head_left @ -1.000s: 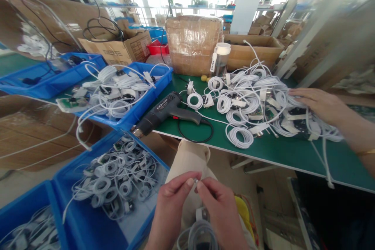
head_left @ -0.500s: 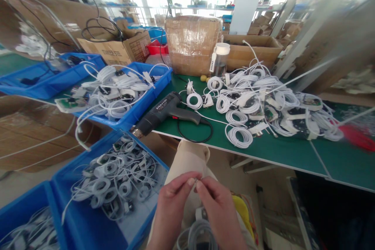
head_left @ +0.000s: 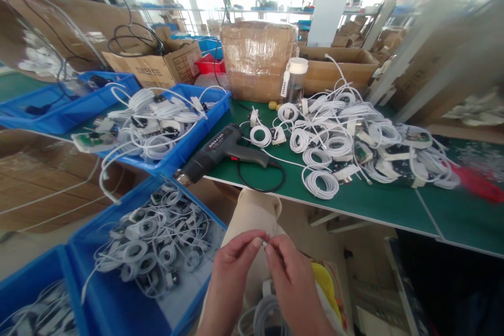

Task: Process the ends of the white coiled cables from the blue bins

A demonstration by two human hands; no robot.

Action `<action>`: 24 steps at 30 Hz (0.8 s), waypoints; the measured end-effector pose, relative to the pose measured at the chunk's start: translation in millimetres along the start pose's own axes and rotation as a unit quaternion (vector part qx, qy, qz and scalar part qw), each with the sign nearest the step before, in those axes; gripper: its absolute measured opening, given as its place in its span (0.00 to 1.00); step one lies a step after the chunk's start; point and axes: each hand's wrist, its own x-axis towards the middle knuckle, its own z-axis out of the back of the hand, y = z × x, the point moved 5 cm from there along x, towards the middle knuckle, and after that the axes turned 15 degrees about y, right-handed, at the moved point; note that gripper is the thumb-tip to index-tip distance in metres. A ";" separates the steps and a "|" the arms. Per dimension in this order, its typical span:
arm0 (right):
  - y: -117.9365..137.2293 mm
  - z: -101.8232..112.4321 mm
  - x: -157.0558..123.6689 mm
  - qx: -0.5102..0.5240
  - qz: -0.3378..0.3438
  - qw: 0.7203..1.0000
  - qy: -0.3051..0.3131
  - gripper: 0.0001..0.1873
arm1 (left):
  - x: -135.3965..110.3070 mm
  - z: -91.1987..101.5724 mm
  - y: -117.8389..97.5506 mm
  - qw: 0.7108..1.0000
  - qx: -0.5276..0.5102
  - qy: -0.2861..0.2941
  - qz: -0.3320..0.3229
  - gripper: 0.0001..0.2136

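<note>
My left hand (head_left: 232, 268) and my right hand (head_left: 289, 270) meet low in the middle, over my lap. Both pinch a small white cable end (head_left: 264, 244) between thumbs and forefingers. A grey-white coiled cable (head_left: 265, 315) lies in my lap just below the hands. A black heat gun (head_left: 224, 151) lies on the green table (head_left: 370, 202), its nozzle over the front edge. A heap of coiled white cables (head_left: 346, 136) covers the table's middle and right.
A blue bin (head_left: 118, 299) of coiled cables stands at my lower left, another blue bin (head_left: 189, 142) of cables on the table's left. Behind are a taped cardboard box (head_left: 258, 58), a clear bottle (head_left: 295, 81) and open cartons. A red blurred object (head_left: 478, 184) lies at the table's right.
A co-worker's hand that rested on the cable heap at the right one second ago has gone. My two hands have stayed pinched together on the cable end.
</note>
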 end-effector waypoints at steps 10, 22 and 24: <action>-14.4 -6.5 7.6 0.166 -0.101 0.980 0.036 0.20 | 7.9 -0.8 -25.1 0.986 0.119 0.106 -0.039 0.11; -12.8 -4.8 8.0 0.080 -0.090 0.992 0.033 0.19 | 9.4 1.6 -24.8 0.987 0.134 0.093 -0.002 0.10; -9.9 -5.1 8.5 0.072 -0.076 0.994 0.044 0.17 | 9.2 2.6 -25.2 0.987 0.129 0.091 0.001 0.10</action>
